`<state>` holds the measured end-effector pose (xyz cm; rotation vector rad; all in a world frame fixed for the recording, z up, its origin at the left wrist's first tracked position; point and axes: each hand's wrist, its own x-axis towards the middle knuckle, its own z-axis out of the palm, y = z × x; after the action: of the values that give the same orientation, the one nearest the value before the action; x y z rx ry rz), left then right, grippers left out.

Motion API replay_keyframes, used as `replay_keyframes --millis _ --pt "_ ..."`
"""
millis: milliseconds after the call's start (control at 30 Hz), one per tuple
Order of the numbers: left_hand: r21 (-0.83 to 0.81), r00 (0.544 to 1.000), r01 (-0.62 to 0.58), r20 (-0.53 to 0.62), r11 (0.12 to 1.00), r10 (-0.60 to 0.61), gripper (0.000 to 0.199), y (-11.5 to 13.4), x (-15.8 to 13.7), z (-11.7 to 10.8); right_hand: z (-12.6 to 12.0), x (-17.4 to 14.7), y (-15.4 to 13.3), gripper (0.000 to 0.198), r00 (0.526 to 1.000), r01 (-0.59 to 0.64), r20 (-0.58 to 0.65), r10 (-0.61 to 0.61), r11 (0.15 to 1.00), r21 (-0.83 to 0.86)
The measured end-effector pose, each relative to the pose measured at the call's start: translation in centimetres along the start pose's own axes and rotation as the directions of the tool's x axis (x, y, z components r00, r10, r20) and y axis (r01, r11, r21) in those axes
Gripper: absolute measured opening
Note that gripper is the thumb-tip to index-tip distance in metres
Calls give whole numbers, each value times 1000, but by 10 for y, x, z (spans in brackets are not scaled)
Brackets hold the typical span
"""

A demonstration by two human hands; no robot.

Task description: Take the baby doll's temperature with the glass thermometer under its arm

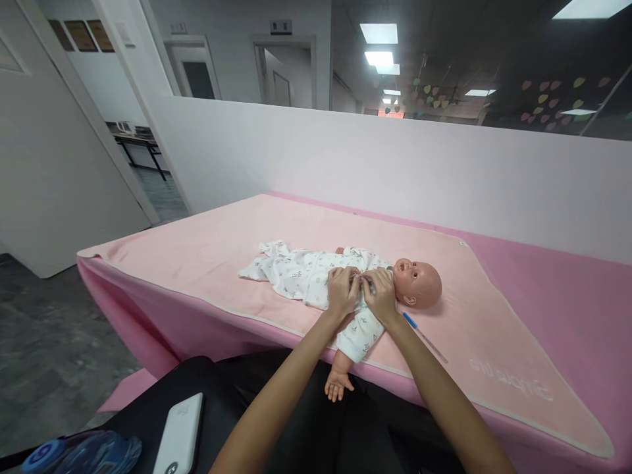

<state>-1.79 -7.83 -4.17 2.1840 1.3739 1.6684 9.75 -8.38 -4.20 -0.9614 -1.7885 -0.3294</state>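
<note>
A baby doll point(419, 284) lies on its back across the pink mat, head to the right. It wears a white printed romper point(296, 273) with long sleeves and loose leg ends at the left. My left hand point(343, 289) and my right hand point(379, 293) meet over the doll's chest, fingertips pinched on the romper's front. What exactly sits between the fingers is too small to make out, though cloth lies right there. One doll arm point(338, 376) hangs over the mat's near edge, below my hands.
A blue-capped pen point(424, 337) lies near the doll's head. The pale pink mat point(197, 257) covers most of the pink-clothed table point(582, 289), which meets a white wall. Close to me at lower left are a white power bank point(178, 434) and a blue plastic bottle point(83, 453).
</note>
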Motion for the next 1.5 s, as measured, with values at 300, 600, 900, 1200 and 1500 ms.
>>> replay_keyframes --millis 300,600,900,1200,1500 --pt "-14 1000 -18 0 1000 18 12 -1 0 0 0 -1 1 15 1000 16 -17 -16 999 -34" --pt "30 1000 -1 0 1000 1 13 -1 1 1 1 -1 0 14 998 16 -53 -17 1000 -14" --pt "0 1000 17 -2 1000 -17 18 -3 1 3 1 -3 2 16 998 -27 -54 25 999 -44" --pt "21 999 9 50 1000 -10 12 -2 0 0 2 -3 2 17 996 -38 -77 34 998 -53" --pt "36 1000 5 17 999 -5 9 0 0 2 1 -2 0 15 994 -2 -112 -4 999 -52"
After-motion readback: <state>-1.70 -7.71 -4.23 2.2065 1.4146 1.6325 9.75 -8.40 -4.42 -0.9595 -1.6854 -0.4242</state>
